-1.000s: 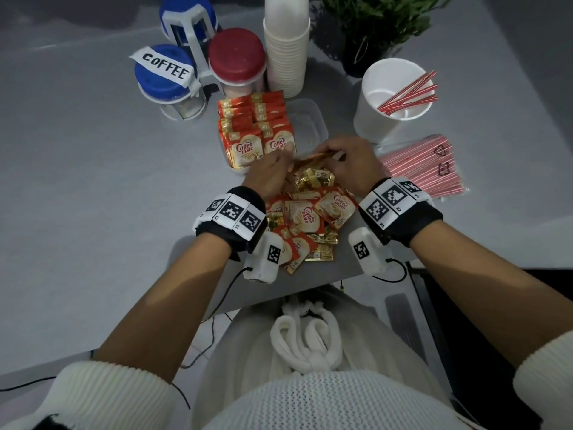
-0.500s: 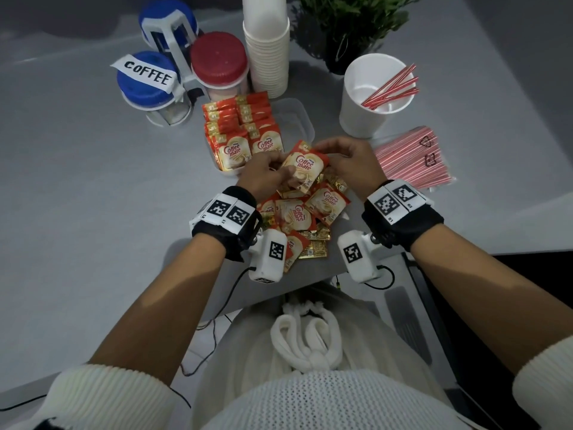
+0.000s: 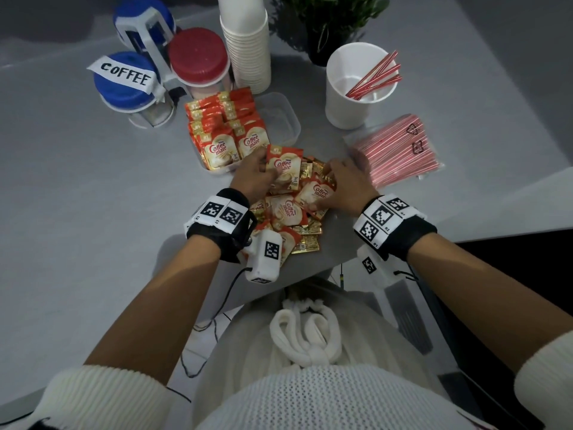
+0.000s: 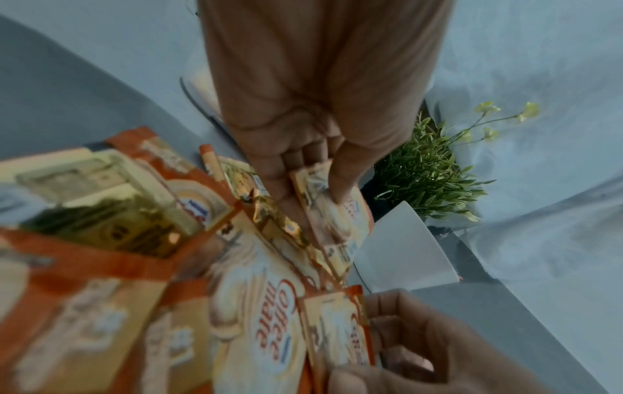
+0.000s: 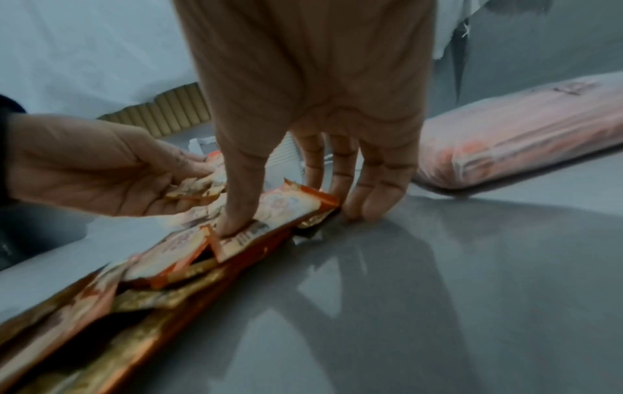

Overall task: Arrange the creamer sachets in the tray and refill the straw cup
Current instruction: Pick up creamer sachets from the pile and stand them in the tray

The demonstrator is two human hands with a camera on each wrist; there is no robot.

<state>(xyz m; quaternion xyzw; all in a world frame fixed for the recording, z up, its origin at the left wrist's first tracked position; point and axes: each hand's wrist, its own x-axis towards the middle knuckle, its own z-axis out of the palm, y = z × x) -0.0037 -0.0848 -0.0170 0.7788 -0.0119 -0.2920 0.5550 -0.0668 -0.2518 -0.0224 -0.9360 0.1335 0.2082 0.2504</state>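
Left hand [image 3: 252, 178] pinches orange-and-cream foil creamer sachet [image 3: 283, 172], frame centre. Right hand [image 3: 347, 184] pinches next sachet atop loose pile [image 3: 290, 212] on grey bench [image 3: 77, 197]. Sachets likely light, crinkly, slippery; grip edges. Clear plastic tray [image 3: 286, 119] above, half filled.

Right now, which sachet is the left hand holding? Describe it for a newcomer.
Find the clear tray half filled with upright sachets. Just in front lies a loose pile. The left hand pinches one sachet, the only one lifted above it, logo up.
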